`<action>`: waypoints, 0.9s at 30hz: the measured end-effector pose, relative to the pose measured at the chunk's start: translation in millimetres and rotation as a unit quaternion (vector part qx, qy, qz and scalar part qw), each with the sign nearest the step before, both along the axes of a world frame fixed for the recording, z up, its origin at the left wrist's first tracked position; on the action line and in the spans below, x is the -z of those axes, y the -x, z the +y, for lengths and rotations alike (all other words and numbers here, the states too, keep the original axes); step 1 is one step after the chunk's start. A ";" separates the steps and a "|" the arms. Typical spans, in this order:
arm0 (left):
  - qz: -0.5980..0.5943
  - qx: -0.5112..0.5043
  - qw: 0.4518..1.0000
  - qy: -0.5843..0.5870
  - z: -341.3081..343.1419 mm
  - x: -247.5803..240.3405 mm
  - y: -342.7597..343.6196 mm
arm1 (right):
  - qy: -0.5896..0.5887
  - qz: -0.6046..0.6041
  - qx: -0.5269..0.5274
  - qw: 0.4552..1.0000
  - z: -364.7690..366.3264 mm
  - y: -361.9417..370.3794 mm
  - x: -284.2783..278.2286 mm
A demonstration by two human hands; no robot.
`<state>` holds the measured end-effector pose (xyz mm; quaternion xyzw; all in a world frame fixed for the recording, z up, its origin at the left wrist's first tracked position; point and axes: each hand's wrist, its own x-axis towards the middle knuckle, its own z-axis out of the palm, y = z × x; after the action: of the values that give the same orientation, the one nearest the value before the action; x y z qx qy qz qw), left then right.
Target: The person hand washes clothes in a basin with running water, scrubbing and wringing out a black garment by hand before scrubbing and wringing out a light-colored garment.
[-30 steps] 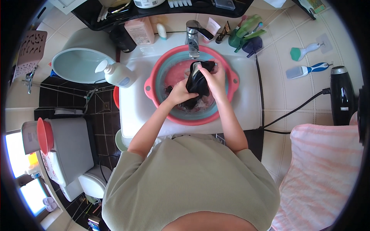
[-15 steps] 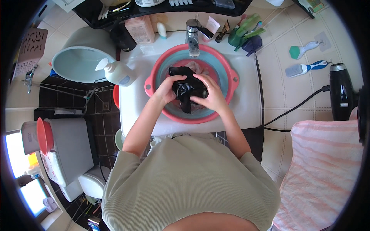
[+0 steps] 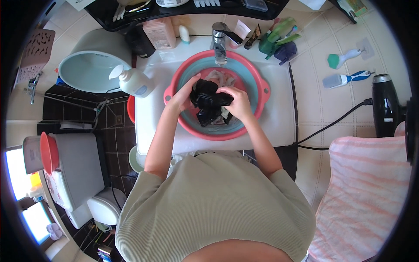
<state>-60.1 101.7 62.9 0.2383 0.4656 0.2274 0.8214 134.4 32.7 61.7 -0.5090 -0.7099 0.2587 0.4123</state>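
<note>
A round basin with a pink rim and light blue wall sits in the white sink. Both my hands are over it, working on a wet black cloth garment, bunched and shiny. My left hand wraps round the garment's left side, thumb on top. On its right side, my right hand pinches a fold between thumb and fingers. A pale cloth lies in the basin behind the black one. Some lighter fabric shows below my right fingers; what it belongs to I cannot make out.
The chrome faucet reaches over the basin's far rim. Left of the sink stand a white pump bottle and a grey-blue bucket. At right are a green toothbrush cup, hanging brushes, a black hair dryer and a striped towel.
My right hand has closed from a spread grip into a pinch. The black garment has been turned and bunched differently, and my left hand has shifted slightly left.
</note>
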 end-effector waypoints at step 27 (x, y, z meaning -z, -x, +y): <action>0.110 -0.020 0.868 -0.483 -13.3 60.0 -51.3 | 0.230 0.445 0.212 0.839 45.5 -9.7 33.4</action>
<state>-8.8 88.4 2.9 0.6199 0.3896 0.4126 0.5420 144.0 78.3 28.3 -0.5575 -0.2452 0.5191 0.5996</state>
